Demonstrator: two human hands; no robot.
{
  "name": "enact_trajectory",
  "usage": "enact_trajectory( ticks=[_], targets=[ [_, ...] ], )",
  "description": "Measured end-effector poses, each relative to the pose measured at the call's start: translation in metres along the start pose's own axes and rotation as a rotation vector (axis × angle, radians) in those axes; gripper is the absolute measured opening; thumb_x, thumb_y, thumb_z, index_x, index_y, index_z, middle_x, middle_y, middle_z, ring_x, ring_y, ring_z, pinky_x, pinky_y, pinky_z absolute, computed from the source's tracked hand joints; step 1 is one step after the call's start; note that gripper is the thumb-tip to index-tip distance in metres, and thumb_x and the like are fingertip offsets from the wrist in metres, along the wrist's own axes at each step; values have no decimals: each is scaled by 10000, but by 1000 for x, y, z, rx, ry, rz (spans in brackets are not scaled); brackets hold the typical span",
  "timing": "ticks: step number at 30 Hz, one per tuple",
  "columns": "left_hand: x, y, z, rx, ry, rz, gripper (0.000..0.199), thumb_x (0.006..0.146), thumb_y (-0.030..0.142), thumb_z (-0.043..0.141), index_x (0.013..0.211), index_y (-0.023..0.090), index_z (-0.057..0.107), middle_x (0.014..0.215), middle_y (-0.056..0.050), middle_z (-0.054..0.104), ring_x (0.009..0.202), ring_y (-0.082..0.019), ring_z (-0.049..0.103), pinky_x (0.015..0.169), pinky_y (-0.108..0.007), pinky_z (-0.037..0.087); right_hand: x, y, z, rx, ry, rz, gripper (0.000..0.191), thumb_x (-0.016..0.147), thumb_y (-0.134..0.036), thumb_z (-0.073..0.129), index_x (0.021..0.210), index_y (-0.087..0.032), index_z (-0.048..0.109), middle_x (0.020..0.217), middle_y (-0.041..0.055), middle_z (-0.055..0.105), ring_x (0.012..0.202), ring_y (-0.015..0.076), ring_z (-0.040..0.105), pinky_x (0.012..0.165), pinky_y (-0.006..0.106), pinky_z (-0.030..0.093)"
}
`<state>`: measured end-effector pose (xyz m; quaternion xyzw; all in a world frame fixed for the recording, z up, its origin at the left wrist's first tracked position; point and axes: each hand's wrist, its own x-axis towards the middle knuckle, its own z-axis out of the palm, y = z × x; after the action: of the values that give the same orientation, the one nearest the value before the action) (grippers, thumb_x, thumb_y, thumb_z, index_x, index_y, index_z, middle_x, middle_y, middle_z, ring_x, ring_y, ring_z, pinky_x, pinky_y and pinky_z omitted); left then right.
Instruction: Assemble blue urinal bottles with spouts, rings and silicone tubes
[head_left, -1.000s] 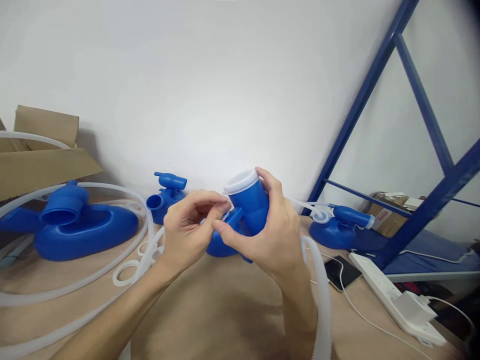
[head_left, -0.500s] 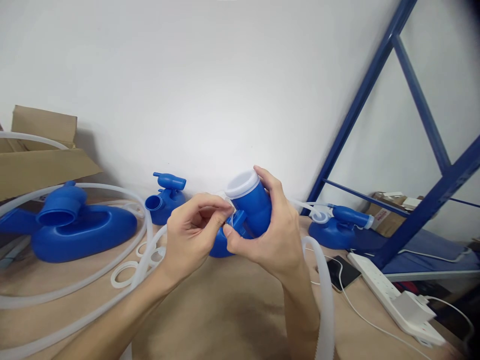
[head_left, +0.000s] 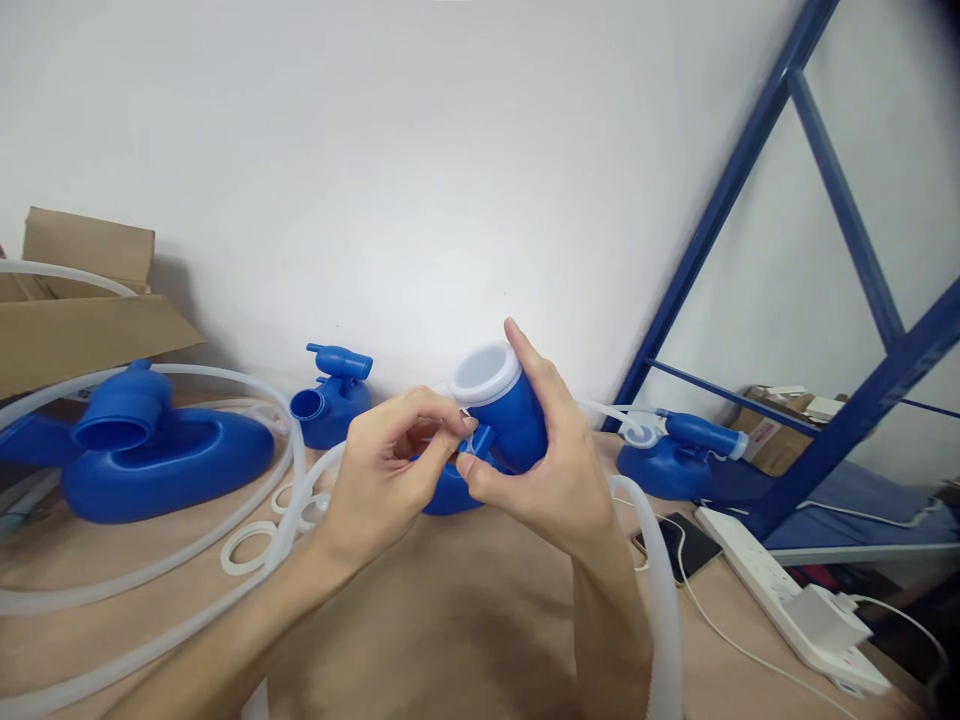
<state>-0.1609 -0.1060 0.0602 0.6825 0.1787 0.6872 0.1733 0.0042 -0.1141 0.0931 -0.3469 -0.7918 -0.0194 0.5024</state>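
Observation:
In the head view a blue plastic urinal bottle (head_left: 517,425) is held up at the centre, its mouth tilted toward the upper left. A white ring (head_left: 506,384) sits around the mouth. My right hand (head_left: 559,470) is closed around the neck from the right, thumb in front on a small blue part and index finger stretched up past the ring. Thumb and index finger of my left hand (head_left: 394,465) pinch a thin white strap (head_left: 469,425) beside that blue part. The fingers partly cover the strap and the lower bottle.
More blue bottles stand at left (head_left: 172,465), behind (head_left: 330,400) and at right (head_left: 667,460). Clear hose (head_left: 165,655) loops across the left, near white rings (head_left: 249,548). A cardboard box (head_left: 90,335), phone (head_left: 690,545), power strip (head_left: 780,590) and blue metal frame (head_left: 720,210) flank the table.
Both hands and the bottle have shifted slightly right. The bottle's mouth has turned a little more toward me, and my right index finger has lifted higher. My left hand keeps its pinch.

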Motion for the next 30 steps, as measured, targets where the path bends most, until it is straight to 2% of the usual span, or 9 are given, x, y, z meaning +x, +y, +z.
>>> enact_trajectory(
  ticks=[4, 8, 12, 16, 19, 22, 26, 28, 30],
  targets=[
    [1, 5, -2, -36, -31, -80, 145, 916, 85, 670, 823, 197, 664, 818, 14, 707, 772, -107, 701, 696, -186, 593, -2, 0, -5, 37, -35, 2, 1011, 777, -278, 757, 1657, -296, 261, 1582, 81, 486, 1437, 365, 500, 1174, 529, 475],
    [10, 14, -10, -142, -107, -355, 215, 855, 160, 776, 767, 188, 582, 741, 36, 649, 631, -88, 647, 584, -178, 549, -3, -1, -5, 38, -41, 11, 1004, 808, -331, 780, 1659, -308, 248, 1613, 74, 450, 1470, 358, 468, 1185, 506, 468],
    [22, 14, -24, -271, -220, -562, 325, 824, 207, 832, 789, 197, 510, 732, 53, 624, 614, -80, 619, 575, -177, 529, -2, 6, -5, -4, -119, 1, 1197, 738, -519, 877, 1673, -363, 147, 1642, 75, 421, 1454, 377, 483, 1129, 538, 513],
    [31, 4, -42, -342, -327, -671, 281, 847, 281, 831, 885, 200, 565, 890, 9, 655, 786, -121, 678, 703, -229, 599, -1, 18, -7, -95, -159, 10, 1266, 677, -540, 913, 1661, -369, 135, 1605, 97, 470, 1385, 393, 560, 1054, 548, 559],
    [33, -2, -51, -323, -388, -757, 439, 860, 360, 819, 1226, 277, 591, 1171, -51, 657, 1012, -221, 715, 845, -365, 637, 1, 25, -3, -179, -145, -5, 1135, 692, -466, 904, 1615, -321, 260, 1527, 121, 554, 1286, 391, 642, 1016, 538, 575],
    [32, -6, -50, -163, -376, -745, 737, 840, 456, 824, 1470, 361, 452, 1268, -70, 633, 1022, -248, 722, 835, -388, 637, 4, 28, 10, -201, -181, -103, 1052, 723, -461, 884, 1594, -301, 316, 1531, 122, 562, 1306, 375, 634, 1036, 522, 569],
    [30, -21, -47, 73, -317, -621, 791, 809, 535, 826, 1486, 309, 485, 1281, -95, 657, 923, -234, 716, 783, -372, 629, 9, 32, 19, -224, -245, -203, 973, 808, -451, 843, 1622, -328, 323, 1636, 88, 458, 1440, 337, 522, 1113, 500, 529],
    [31, -35, -52, 92, -279, -597, 801, 795, 516, 846, 1491, 315, 504, 1320, -102, 661, 940, -245, 716, 804, -379, 626, 11, 40, 15, -226, -309, -159, 985, 801, -474, 850, 1627, -392, 319, 1676, 59, 395, 1434, 344, 522, 1075, 506, 549],
    [32, -51, -58, 11, -272, -563, 825, 799, 475, 856, 1522, 328, 487, 1372, -106, 653, 1060, -276, 705, 885, -390, 615, 12, 53, 10, -196, -385, -55, 1017, 806, -479, 846, 1639, -452, 263, 1622, 53, 470, 1321, 333, 613, 993, 491, 581]
  ],
)
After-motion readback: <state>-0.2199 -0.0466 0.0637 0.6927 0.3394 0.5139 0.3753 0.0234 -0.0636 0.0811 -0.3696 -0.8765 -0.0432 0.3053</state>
